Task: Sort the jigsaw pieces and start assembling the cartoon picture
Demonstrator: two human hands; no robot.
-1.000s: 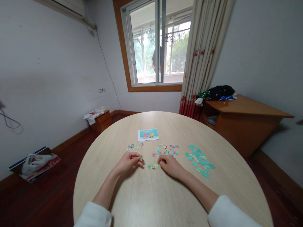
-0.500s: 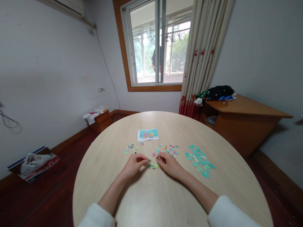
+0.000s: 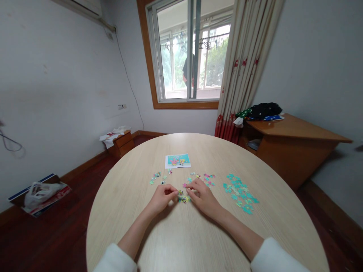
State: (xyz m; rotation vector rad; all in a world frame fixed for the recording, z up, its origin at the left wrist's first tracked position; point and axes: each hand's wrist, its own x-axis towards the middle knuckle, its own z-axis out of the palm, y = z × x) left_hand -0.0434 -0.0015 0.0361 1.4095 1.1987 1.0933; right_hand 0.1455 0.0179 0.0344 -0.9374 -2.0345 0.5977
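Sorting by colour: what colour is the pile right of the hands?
The pile is teal; head view.

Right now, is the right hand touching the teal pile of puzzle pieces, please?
Apart: the head view shows bare table between the right hand and the teal pile.

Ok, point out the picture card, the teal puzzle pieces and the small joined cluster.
picture card (image 3: 177,161), head view, its middle.
teal puzzle pieces (image 3: 239,193), head view, middle of the spread.
joined cluster (image 3: 184,198), head view, its visible middle.

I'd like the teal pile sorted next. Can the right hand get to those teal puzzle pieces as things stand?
Probably yes: the right hand lies close beside the teal pieces, with only bare table between them.
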